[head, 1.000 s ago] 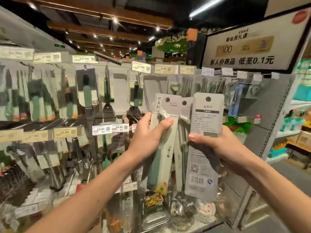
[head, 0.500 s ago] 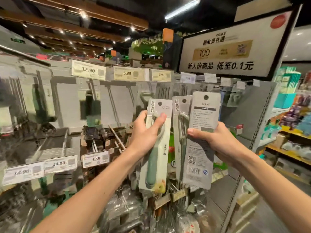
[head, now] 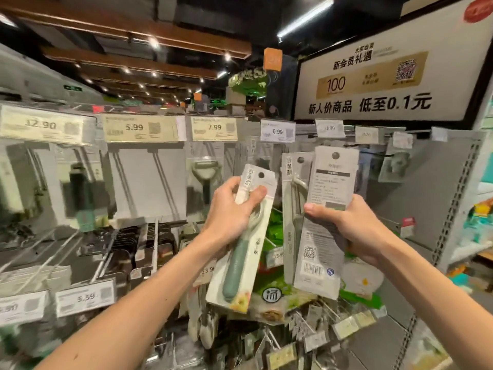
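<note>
My left hand (head: 232, 209) grips a carded peeler pack with a green handle (head: 240, 263), front side facing me and tilted to the right. My right hand (head: 349, 225) holds a grey carded pack (head: 322, 236) upright with its printed back, QR code and barcode toward me. A second pack with a pale tool (head: 292, 209) sits just behind it, between the two hands; whether my right hand holds it or it hangs on the rack I cannot tell. Both packs are raised in front of a pegboard rack of kitchen tools.
Hanging packs fill the rack hooks (head: 149, 177) at left, under price tags such as 5.99 (head: 138, 128) and 7.99 (head: 214, 128). A big promotional sign (head: 373, 84) stands above right. A grey end panel (head: 432, 198) and shelves lie at right. More packs hang below.
The view has swung right and up along the rack. My left hand has tilted its peeler pack further to the right; the right hand keeps its pack upright.
</note>
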Demonstrator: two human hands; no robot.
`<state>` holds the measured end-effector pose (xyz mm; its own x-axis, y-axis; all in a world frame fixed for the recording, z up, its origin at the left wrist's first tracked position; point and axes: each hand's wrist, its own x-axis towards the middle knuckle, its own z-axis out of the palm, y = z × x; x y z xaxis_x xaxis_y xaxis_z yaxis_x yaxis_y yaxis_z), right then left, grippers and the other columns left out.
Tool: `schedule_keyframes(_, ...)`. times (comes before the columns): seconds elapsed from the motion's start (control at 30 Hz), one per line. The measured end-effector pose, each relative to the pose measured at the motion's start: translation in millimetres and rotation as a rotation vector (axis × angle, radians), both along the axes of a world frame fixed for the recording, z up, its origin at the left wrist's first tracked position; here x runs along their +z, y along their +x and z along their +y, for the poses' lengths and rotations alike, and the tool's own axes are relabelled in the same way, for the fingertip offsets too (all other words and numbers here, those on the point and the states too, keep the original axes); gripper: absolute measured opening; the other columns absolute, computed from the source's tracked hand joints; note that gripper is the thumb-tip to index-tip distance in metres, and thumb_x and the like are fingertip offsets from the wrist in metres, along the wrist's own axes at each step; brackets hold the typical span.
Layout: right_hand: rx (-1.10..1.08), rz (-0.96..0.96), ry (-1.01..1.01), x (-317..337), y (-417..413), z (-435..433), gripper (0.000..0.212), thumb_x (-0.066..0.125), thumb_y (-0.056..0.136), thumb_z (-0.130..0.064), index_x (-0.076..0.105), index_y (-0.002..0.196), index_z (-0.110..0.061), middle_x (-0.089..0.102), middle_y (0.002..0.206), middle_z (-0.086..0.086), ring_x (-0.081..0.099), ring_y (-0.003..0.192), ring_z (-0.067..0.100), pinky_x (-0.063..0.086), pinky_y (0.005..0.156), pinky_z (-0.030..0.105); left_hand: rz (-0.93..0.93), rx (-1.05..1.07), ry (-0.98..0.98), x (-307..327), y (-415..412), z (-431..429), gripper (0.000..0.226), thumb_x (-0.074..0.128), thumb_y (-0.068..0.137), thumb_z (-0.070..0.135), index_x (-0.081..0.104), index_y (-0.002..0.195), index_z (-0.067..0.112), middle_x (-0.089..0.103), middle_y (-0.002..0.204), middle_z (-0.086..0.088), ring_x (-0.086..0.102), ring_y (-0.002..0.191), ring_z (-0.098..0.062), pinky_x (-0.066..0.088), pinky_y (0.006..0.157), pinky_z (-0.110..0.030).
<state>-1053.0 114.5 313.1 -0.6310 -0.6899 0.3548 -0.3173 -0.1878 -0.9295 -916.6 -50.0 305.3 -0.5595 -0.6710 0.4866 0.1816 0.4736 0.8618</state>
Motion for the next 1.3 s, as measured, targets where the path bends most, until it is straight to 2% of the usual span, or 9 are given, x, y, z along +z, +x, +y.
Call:
schedule_keyframes(0.23,0.136,0.009,-0.011,0.9,-59.0,-7.8,0.018,0.075,0.077,-0.005,0.071,0.095,-0.009,0.077,0.087,0.003,0.072,0.073,0.008,0.052,0.058,0.016,-0.05,0.163,-0.017,9.1,-49.3,-6.3,0.044,0.054,0.097,0.047,0.045,0.137,0.031,0.054,0.139,0.004,0.055,0.123,-0.015,0.041,0.109,-0.045)
schedule_keyframes(0.33,0.177,0.025,0.008,0.1,-73.3,-13.2,0.018,0.073,0.082,-0.004,0.071,0.098,-0.01,0.078,0.092,0.003,0.074,0.085,0.018,0.056,0.07,0.025,-0.029,0.23,-0.002,18.7,-63.8,-5.6,0.027,0.051,0.099,0.035,0.047,0.125,0.031,0.058,0.132,0.003,0.056,0.118,-0.016,0.041,0.108,-0.044)
schedule_keyframes(0.53,0.263,0.029,0.028,-1.5,-93.1,-21.0,0.022,0.074,0.081,-0.009,0.072,0.103,-0.012,0.077,0.1,0.007,0.073,0.095,0.027,0.056,0.089,0.047,-0.011,0.312,-0.175,30.2,-78.5,-0.8,0.052,0.055,0.096,0.023,0.032,0.139,0.04,0.051,0.141,0.006,0.059,0.098,-0.012,0.042,0.103,-0.043)
schedule_keyframes(0.63,0.311,0.06,0.021,-1.5,-103.0,-22.0,0.022,0.074,0.082,-0.011,0.071,0.104,-0.013,0.077,0.099,0.005,0.073,0.094,0.024,0.056,0.085,0.044,0.083,0.31,-0.31,33.1,-80.6,3.6,0.052,0.057,0.098,0.02,0.034,0.143,0.035,0.041,0.138,0.018,0.042,0.12,-0.006,0.032,0.105,-0.038)
schedule_keyframes(0.8,0.378,0.022,-0.053,0.2,-109.5,-27.7,0.019,0.072,0.081,-0.005,0.071,0.1,-0.01,0.077,0.094,0.006,0.075,0.084,0.02,0.056,0.064,0.023,0.113,0.357,-0.465,39.1,-86.7,1.8,0.053,0.059,0.098,0.023,0.035,0.142,0.04,0.032,0.136,0.031,0.037,0.128,-0.006,0.03,0.107,-0.041)
schedule_keyframes(0.9,0.41,0.027,-0.063,0.7,-110.4,-32.2,0.019,0.071,0.082,-0.004,0.072,0.099,-0.01,0.078,0.093,0.003,0.075,0.082,0.017,0.056,0.063,0.021,0.086,0.395,-0.486,43.2,-93.6,-5.7,0.062,0.061,0.097,0.025,0.029,0.148,0.043,0.031,0.151,0.02,0.037,0.139,-0.017,0.03,0.112,-0.051)
schedule_keyframes(1.03,0.443,0.02,-0.068,1.4,-114.3,-36.3,0.02,0.072,0.081,-0.005,0.072,0.1,-0.01,0.078,0.094,0.005,0.075,0.084,0.019,0.057,0.066,0.023,0.028,0.447,-0.549,44.7,-104.3,-14.6,0.076,0.062,0.096,0.024,0.016,0.153,0.045,0.024,0.161,0.011,0.037,0.129,-0.01,0.029,0.115,-0.056)
schedule_keyframes(1.17,0.457,0.023,-0.062,2.1,-119.2,-41.3,0.027,0.074,0.077,-0.009,0.072,0.104,-0.011,0.077,0.099,0.005,0.074,0.09,0.022,0.059,0.074,0.031,-0.018,0.532,-0.645,41.6,-115.0,-25.6,0.091,0.069,0.092,0.021,0.005,0.154,0.041,0.025,0.162,0.003,0.049,0.13,-0.029,0.037,0.111,-0.052)
schedule_keyframes(1.3,0.469,0.027,-0.05,3.0,-120.5,-45.0,0.031,0.074,0.074,-0.014,0.072,0.105,-0.011,0.077,0.099,0.005,0.074,0.092,0.023,0.058,0.081,0.036,-0.055,0.63,-0.77,38.4,-121.6,-46.2,0.109,0.079,0.085,0.026,-0.008,0.149,0.041,0.028,0.161,-0.003,0.062,0.106,-0.016,0.045,0.092,-0.03)
